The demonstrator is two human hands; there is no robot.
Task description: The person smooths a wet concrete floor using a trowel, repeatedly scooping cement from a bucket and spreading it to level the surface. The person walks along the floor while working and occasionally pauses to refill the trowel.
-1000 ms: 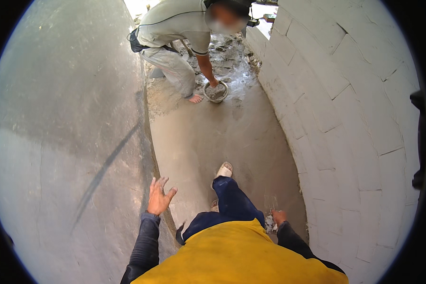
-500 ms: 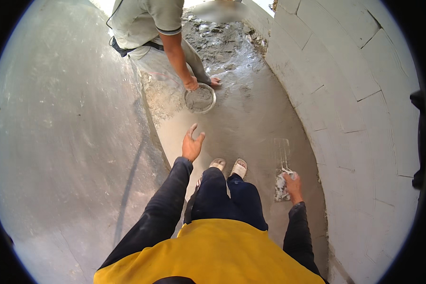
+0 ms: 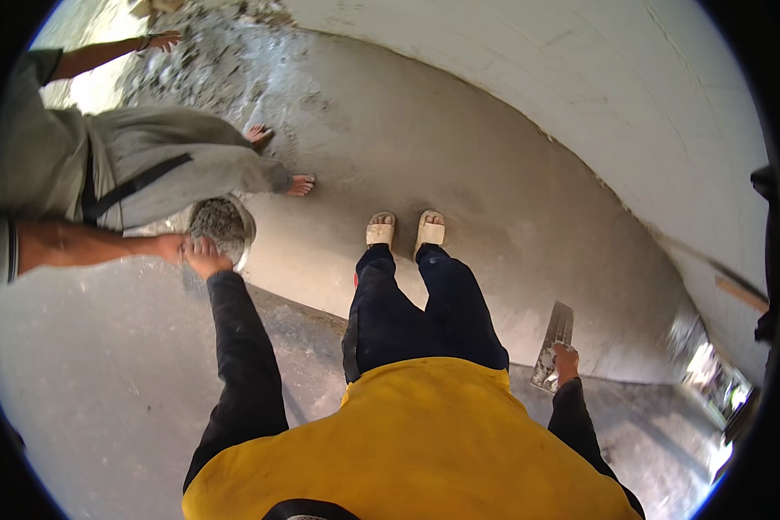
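Note:
A bucket (image 3: 249,227) filled with grey mortar (image 3: 217,221) hangs at the left between me and a co-worker. My left hand (image 3: 206,257) is closed at its near edge, right beside the co-worker's hand (image 3: 173,249); whether I grip the rim or a handle is hidden. On the right, my right hand (image 3: 567,363) holds a flat rectangular plastering trowel (image 3: 557,328) by its grip. Its metal blade is tilted and smeared with mortar, apart from the wall.
The co-worker (image 3: 147,165) stands barefoot at the left, other arm stretched out. My slippers (image 3: 380,230) rest on a smooth mortar strip (image 3: 347,104). Rough wet rubble (image 3: 199,69) lies far left; a pale block wall (image 3: 598,95) curves along the right.
My view has turned right. My left hand has gone from open and reaching to closed on the bucket. The trowel has come up off the mortar surface. The co-worker now stands closer, at the left.

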